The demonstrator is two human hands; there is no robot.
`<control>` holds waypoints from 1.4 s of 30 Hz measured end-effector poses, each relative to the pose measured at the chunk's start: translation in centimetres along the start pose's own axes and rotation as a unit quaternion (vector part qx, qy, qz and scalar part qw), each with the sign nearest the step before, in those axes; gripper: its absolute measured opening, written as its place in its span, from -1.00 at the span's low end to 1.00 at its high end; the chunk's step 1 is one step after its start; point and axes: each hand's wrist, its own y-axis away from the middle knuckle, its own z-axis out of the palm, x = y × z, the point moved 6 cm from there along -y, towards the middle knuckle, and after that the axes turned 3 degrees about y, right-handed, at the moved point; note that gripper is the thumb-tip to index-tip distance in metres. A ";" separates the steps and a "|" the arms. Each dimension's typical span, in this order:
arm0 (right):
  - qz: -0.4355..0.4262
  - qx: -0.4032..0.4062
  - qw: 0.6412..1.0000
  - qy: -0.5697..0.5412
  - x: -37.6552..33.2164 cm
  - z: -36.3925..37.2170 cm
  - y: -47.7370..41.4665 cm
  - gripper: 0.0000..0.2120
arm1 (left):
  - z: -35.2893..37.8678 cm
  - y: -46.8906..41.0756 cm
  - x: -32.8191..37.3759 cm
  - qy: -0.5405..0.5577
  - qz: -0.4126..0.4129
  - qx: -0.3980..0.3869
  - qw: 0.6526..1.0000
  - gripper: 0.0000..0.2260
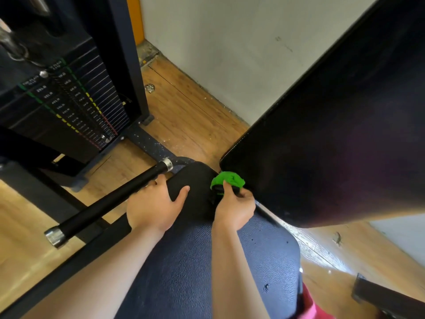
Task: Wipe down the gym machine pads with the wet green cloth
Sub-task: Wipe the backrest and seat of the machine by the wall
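Wood floor (184,116), white wall behind; weight stack (69,104) at left. Right hand (234,208) pinches bunched green cloth (226,179) — grip closed on it — where blue seat pad (195,261) meets black back pad (333,134). Left hand (153,206) flat on seat pad's far end — grip wide, holding nothing, beside handle bar (110,196).

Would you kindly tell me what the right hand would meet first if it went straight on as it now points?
Probably the lower corner of the big black back pad: the right hand, pinching the green cloth, points at it from close by, though depth is unclear.
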 end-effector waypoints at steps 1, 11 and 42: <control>-0.004 -0.001 1.000 0.003 0.1 -0.1 -0.2 -0.77 | -0.1 0.0 0.0 -0.001 0.000 -0.001 1.000 -0.44; -0.042 0.019 0.999 0.007 1.4 -3.8 -2.8 -0.76 | -0.4 0.1 0.2 -0.004 -0.015 -0.017 1.000 -0.42; -0.038 0.143 0.987 -0.065 3.2 -20.0 -11.0 -0.81 | -0.7 0.4 0.6 -0.041 -0.010 -0.035 0.999 -0.36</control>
